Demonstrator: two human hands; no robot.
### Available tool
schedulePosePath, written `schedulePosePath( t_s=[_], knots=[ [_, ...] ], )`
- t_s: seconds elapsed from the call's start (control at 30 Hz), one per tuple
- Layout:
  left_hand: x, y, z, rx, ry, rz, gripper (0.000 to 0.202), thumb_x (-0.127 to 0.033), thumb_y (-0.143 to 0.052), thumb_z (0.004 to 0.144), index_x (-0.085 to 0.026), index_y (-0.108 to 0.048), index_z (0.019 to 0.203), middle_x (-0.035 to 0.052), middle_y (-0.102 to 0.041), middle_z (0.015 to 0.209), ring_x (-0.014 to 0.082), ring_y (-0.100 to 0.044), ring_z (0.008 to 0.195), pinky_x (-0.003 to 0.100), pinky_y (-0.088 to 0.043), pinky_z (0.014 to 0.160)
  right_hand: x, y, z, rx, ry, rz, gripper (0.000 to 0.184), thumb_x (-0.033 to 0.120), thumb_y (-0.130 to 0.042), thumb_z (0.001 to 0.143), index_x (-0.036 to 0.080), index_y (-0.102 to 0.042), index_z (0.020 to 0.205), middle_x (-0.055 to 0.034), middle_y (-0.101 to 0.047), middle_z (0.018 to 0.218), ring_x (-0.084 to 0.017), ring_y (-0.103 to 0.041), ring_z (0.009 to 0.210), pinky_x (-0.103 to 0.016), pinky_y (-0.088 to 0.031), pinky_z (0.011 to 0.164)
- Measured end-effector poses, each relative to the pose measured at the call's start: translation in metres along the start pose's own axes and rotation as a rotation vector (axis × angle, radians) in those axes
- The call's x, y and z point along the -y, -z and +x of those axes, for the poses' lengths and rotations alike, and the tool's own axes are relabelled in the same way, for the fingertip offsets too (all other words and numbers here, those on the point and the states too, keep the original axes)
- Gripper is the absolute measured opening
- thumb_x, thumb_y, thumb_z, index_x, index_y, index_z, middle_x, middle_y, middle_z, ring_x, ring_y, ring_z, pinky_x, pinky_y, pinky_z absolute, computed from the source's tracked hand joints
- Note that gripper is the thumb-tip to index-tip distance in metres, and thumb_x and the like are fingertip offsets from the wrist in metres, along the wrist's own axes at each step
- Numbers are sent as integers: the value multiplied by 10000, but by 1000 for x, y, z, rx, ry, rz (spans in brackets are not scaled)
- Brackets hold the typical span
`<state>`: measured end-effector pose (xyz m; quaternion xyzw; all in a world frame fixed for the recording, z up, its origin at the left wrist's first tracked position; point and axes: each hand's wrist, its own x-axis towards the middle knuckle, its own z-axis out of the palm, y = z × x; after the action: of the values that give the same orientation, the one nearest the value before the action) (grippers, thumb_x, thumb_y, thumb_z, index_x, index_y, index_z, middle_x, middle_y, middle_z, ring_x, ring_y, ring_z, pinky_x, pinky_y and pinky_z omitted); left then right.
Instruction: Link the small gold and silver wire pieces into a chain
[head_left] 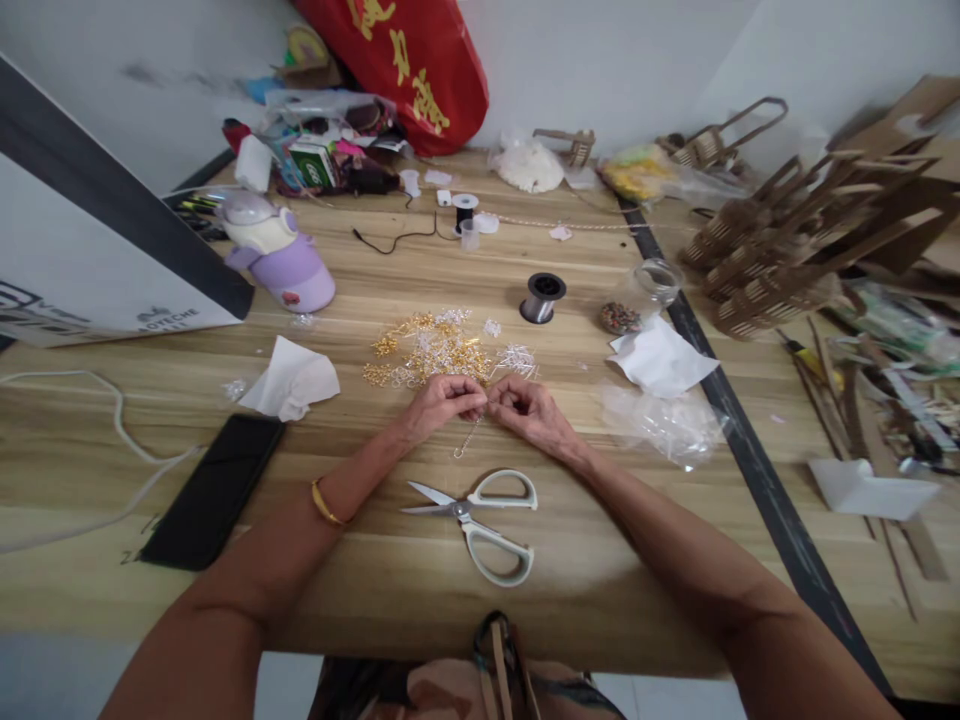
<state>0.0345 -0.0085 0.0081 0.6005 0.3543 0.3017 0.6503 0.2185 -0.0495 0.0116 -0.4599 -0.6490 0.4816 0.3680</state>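
My left hand [448,400] and my right hand [527,410] meet at the middle of the table, thumbs and fingertips pinched together. A short, thin silver chain [470,438] hangs from the left fingertips down toward me, with a small loop at its lower end. Whatever the right fingertips pinch is too small to make out. Just beyond the hands lies a pile of gold and silver jewelry findings [435,348], with a cluster of silver pins [517,360] at its right. Nearer to me, scissors [480,520] with white handles lie with their blades apart.
A spool of wire [542,298] stands behind the pile, and a jar of beads [637,295] lies to its right. Crumpled plastic [667,425] and white paper [664,358] are at right. At left are a black phone [214,490], a tissue [292,380] and a purple bottle [281,260].
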Motion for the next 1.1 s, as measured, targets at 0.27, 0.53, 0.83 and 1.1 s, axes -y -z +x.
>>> schedulePosePath(
  t_s=[0.27, 0.53, 0.83, 1.1],
  knots=[
    [-1, 0, 0, 4, -13, -14, 268, -364, -720, 713, -108, -638, 716, 8, -616, 621, 93, -551, 578, 223, -470, 602, -3, -1, 0, 27, -8, 58, 239, 401, -597, 814, 166, -557, 815, 53, -447, 579, -75, -325, 503, -220, -256, 489],
    [1, 0, 1, -10, -26, -42, 266, -366, -710, 725, -112, -634, 715, 3, -603, 616, 90, -539, 573, 221, -461, 596, 0, -1, 2, 30, -31, 120, 301, 463, -619, 787, 170, -552, 808, 60, -432, 562, -74, -311, 495, -218, -237, 470],
    [0, 0, 0, 1, -19, -19, 283, -380, -722, 713, -110, -635, 720, 7, -611, 620, 92, -547, 572, 226, -471, 597, 0, 1, 1, -2, -50, 69, 256, 421, -568, 826, 165, -565, 826, 68, -385, 541, -73, -329, 481, -217, -259, 471],
    [3, 0, 2, 14, -7, -4, 275, -370, -723, 710, -111, -632, 712, 15, -627, 625, 93, -559, 575, 226, -482, 601, -1, 2, 1, -42, -1, 21, 235, 397, -564, 832, 163, -562, 803, 62, -372, 554, -79, -318, 504, -222, -258, 483]
  ],
)
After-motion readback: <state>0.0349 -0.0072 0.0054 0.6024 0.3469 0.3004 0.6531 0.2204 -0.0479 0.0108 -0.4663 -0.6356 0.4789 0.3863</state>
